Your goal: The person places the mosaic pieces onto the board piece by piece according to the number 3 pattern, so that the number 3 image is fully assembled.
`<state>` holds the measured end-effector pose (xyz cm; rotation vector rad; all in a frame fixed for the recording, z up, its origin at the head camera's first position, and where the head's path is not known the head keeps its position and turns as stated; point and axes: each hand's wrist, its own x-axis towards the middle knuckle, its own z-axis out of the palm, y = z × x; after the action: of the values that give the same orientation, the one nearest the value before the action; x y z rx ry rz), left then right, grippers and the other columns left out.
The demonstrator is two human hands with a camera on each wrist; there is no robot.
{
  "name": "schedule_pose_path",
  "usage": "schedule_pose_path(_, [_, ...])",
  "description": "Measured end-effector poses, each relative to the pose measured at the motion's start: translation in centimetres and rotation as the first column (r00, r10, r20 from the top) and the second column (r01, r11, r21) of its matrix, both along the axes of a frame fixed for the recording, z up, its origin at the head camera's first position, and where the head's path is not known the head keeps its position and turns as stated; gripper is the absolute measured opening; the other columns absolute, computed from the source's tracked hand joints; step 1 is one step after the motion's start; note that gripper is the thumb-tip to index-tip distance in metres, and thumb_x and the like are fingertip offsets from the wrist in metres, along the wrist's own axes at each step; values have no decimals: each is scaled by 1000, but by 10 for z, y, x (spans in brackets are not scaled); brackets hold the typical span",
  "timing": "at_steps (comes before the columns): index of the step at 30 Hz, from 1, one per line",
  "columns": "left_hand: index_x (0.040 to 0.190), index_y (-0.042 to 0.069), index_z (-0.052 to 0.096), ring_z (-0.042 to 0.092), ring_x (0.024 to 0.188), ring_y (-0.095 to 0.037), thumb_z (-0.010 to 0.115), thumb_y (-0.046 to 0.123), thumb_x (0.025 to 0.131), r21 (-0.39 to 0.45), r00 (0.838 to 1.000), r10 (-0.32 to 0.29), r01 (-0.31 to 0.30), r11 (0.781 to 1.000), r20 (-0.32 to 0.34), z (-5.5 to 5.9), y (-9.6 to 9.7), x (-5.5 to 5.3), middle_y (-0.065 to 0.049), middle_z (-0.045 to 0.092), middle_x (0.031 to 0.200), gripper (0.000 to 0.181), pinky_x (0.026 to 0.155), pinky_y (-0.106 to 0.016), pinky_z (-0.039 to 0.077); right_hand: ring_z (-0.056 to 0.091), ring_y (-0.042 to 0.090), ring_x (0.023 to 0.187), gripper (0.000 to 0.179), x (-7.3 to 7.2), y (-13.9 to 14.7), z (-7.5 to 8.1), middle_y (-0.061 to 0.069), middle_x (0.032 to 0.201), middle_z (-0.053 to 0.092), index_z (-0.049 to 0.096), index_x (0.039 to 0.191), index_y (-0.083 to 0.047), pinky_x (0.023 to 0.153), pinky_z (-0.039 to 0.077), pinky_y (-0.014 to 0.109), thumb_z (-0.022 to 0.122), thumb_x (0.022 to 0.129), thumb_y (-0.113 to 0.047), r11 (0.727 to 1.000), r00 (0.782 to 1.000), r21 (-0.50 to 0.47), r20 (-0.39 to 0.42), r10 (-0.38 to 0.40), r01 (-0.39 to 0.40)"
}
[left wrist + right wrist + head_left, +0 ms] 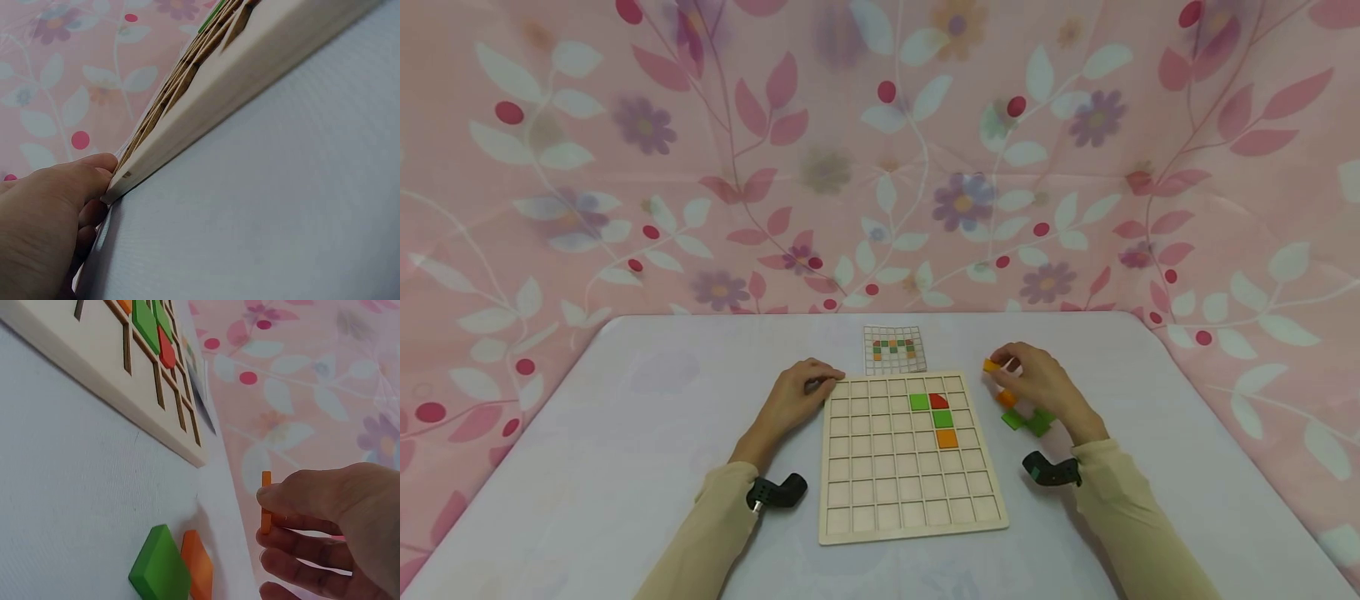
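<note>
My right hand (1037,383) pinches a thin orange square tile (267,515) between thumb and fingers, raised to the right of the board's far corner. The wooden grid board (887,467) lies flat in front of me. Its upper right cells hold a green tile (919,402), a red tile with one rounded corner (938,402), a second green tile (942,419) and an orange tile (947,438). At the board's far left corner, my left hand (797,396) grips the edge with thumb and fingertips, seen close up in the left wrist view.
Right of the board, beneath my right hand, lie a loose orange tile (1007,398) and green tiles (1013,419). A printed card with a coloured grid pattern (894,367) lies beyond the board's far edge. Floral cloth (880,150) hangs behind the white table (662,400).
</note>
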<state>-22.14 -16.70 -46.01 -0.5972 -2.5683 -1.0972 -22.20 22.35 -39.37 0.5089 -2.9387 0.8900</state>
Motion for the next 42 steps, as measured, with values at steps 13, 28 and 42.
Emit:
schedule_pose_path(13, [101,19,74,62,100,-19,66,15,89,-1,1000,-3,3,1000,13,0,1,0,1,69,102,15,88,-39,49,57,23,90,27,5,-13,6,8,104,66,64,110,-7,73,48,33,68,87,-20,1000,998,-1,-58,22,-22])
schedule_pose_path(28, [102,17,74,62,99,-19,65,14,89,-6,1000,-9,9,1000,8,4,2,1,0,69,102,15,87,-40,49,58,21,91,24,7,-26,4,4,104,66,66,107,-10,76,48,35,70,86,-20,998,989,11,-129,68,-67])
schedule_pose_path(42, [101,18,74,62,101,-19,66,15,89,-1,1000,-14,14,1000,-2,3,0,2,1,69,102,15,88,-40,49,58,20,89,21,11,-39,7,3,101,67,67,103,-10,75,49,33,72,84,-19,994,980,0,-165,108,-109])
